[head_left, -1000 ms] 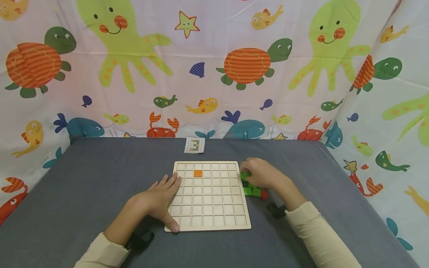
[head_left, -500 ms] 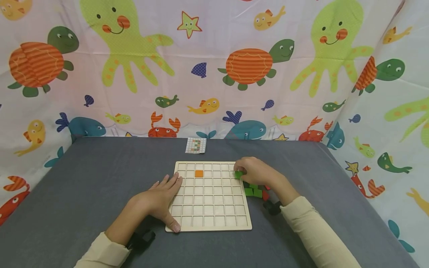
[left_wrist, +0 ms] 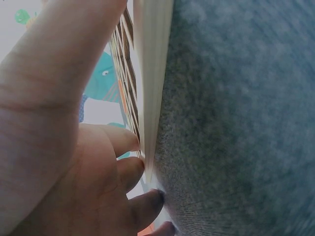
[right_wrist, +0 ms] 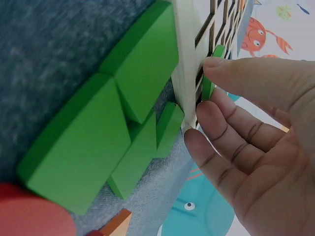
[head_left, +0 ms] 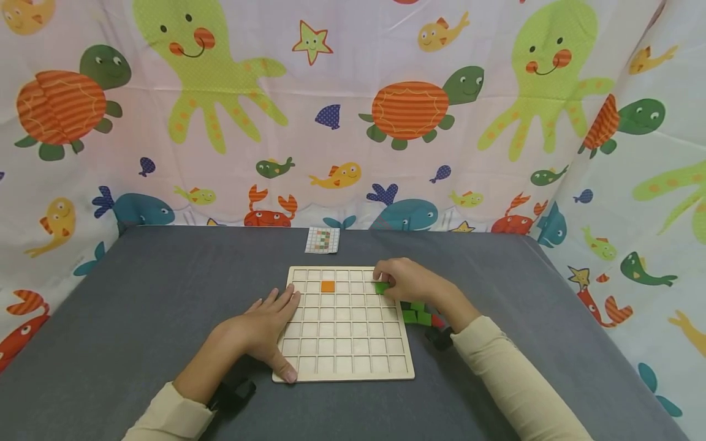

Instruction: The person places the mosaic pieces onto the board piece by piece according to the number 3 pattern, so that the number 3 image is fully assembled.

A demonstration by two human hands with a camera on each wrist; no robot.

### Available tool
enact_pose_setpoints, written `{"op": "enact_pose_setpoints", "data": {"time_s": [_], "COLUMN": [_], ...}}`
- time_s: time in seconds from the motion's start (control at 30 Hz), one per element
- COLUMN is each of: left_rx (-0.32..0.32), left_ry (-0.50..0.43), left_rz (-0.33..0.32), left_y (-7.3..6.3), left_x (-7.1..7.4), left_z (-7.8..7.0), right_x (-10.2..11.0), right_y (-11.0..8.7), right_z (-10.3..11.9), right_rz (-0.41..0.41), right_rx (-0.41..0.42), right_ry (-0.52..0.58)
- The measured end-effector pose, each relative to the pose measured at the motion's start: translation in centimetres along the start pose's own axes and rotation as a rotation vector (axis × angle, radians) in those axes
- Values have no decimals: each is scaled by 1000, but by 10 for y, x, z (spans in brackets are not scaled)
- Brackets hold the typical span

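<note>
My right hand (head_left: pixel 410 282) pinches a green square tile (head_left: pixel 380 287) between thumb and fingers, over the upper right of the pale wooden grid board (head_left: pixel 342 331). In the right wrist view the green tile (right_wrist: pixel 211 81) stands tilted on edge close to the grid. An orange tile (head_left: pixel 328 286) lies in a cell near the board's far side. Spread along the board's left edge, my left hand (head_left: pixel 259 331) rests with straight fingers, its thumb at the near left corner. The left wrist view shows its fingers (left_wrist: pixel 133 172) at the board's side edge (left_wrist: pixel 155 83).
Several loose green tiles (right_wrist: pixel 74 142) lie against the board's right edge, beside a red piece (right_wrist: pixel 29 211) and an orange one (right_wrist: pixel 115 226). Behind the board, a small paper card (head_left: pixel 322 240) printed with a coloured grid lies on the grey tablecloth (head_left: pixel 182 275).
From the loose tiles beyond the right edge, my right hand has moved left over the board with a green tile. The left hand has stayed on the board's left edge.
</note>
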State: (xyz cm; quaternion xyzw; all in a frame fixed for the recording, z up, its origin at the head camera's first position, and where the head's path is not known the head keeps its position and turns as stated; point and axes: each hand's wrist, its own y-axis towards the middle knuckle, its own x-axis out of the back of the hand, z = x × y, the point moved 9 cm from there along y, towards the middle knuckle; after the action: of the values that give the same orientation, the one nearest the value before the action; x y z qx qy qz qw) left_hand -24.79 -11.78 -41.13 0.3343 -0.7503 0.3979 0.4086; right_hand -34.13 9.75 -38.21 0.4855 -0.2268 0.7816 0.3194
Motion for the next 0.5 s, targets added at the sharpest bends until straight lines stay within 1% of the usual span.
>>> {"op": "enact_pose_setpoints", "data": {"time_s": [0.13, 0.5], "left_rx": [-4, 12], "left_ry": [-3, 13], "left_rz": [-1, 8], "left_y": [0, 2], "left_x": [-1, -1], "left_z": [0, 3], "right_x": [-2, -5], "right_y": [2, 7], "right_z": [-1, -3], "right_rz": [6, 0], "right_rx": [-32, -55], "right_ry": [31, 70]}}
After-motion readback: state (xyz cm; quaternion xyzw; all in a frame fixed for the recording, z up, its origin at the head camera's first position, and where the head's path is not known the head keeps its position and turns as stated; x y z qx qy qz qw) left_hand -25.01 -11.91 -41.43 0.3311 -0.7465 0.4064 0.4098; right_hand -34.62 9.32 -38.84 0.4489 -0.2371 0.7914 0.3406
